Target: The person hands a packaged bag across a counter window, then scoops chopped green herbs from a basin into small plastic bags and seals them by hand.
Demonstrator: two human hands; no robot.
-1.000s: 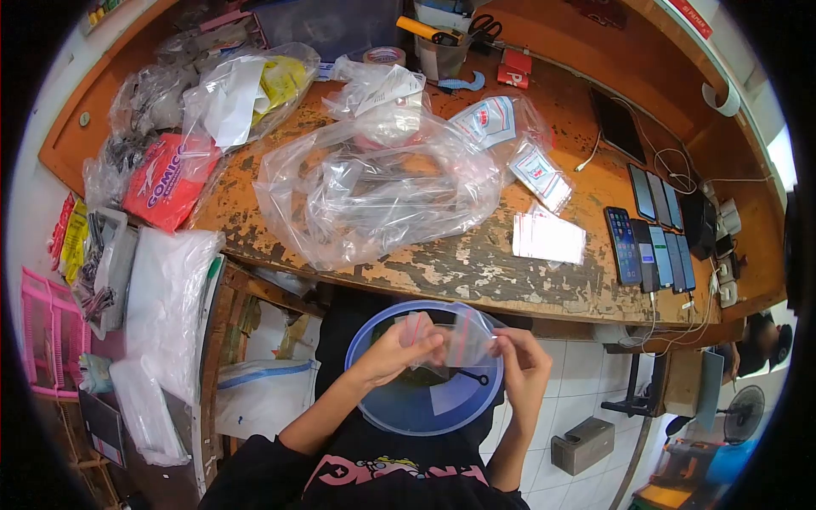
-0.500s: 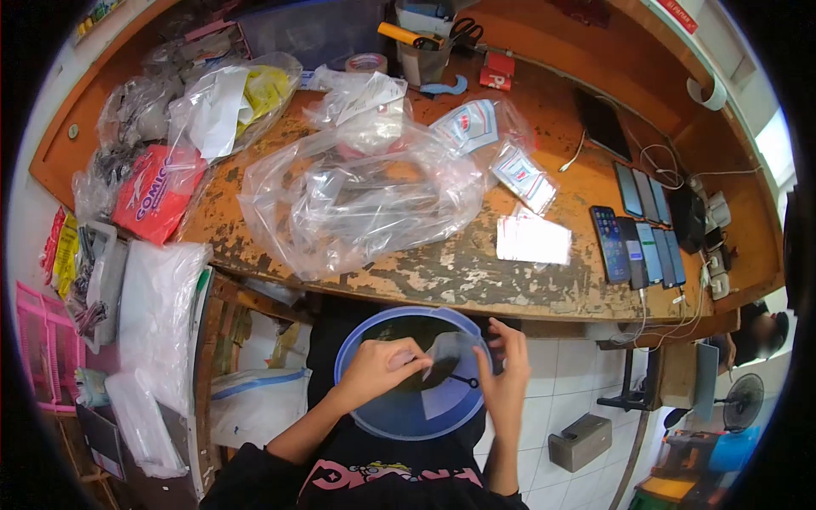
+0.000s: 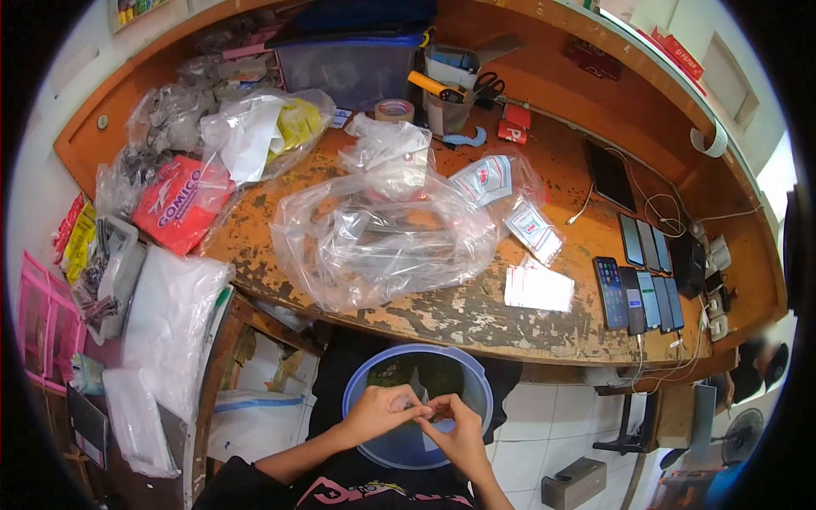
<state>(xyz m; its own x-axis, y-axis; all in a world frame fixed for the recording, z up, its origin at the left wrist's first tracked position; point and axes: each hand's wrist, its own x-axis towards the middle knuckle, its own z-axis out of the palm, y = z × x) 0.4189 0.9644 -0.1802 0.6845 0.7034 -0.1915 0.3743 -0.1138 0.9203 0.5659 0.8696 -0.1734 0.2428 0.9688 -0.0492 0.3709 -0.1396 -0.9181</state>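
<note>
Left hand: The left hand [image 3: 378, 414] is pinching a small clear bag [image 3: 417, 382] between thumb and fingers.
Right hand: The right hand [image 3: 459, 433] is bringing its bent fingertips against the left ones; I can't tell whether its grip is closing on the film.
Clear bag: It is standing up from the left fingers, over the blue tub [image 3: 478, 395].
Blue tub: It is sitting between the person's legs, holding dark greenish stuff [image 3: 446, 374].
Step in hand: The fingers seem to be working at the bag's edge, though they are hiding much of it.
Next move: Such thin film is probably calling for a light pinch from both hands, with the bag staying above the tub.
Table: Beyond the tub, the table [image 3: 399, 327] is carrying large clear plastic [image 3: 382, 246], white cards [image 3: 540, 289] and phones [image 3: 612, 293].
</note>
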